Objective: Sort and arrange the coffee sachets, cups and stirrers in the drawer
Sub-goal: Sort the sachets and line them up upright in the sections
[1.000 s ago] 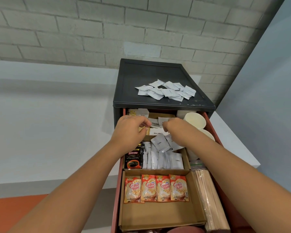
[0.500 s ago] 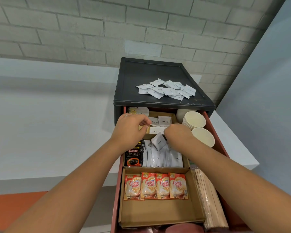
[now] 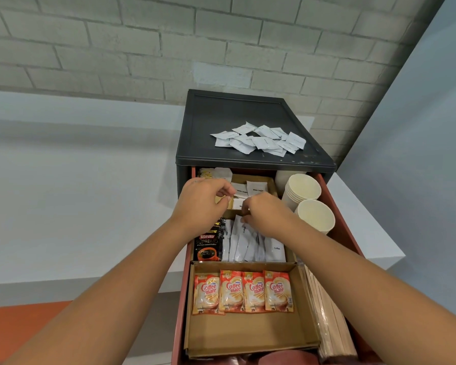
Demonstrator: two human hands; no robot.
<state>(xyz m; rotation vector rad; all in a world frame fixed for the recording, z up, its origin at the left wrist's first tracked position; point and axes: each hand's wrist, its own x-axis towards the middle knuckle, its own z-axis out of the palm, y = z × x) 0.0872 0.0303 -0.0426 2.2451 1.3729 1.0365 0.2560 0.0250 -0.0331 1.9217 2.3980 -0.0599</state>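
Looking down from the head camera, I take the right hand to be the working one. Its fingers are curled and pinch the top edge of a white coffee sachet, which stands on end in the middle compartment of the drawer. The sachet sits directly under those fingertips, its long axis running up toward them, a little taller than the row of white sachets beside it. The left hand hovers just beside, over the cardboard divider. Its thumb and forefinger are drawn close, but I cannot tell whether they hold anything. I judge the next move must go straight down, because the row is packed tight, with a black coffee packet touching its left end. Sugar sachets lie behind, cups are at the right rear, stirrers run along the right wall and creamer packets fill the front box. More loose sachets wait on the cabinet top.
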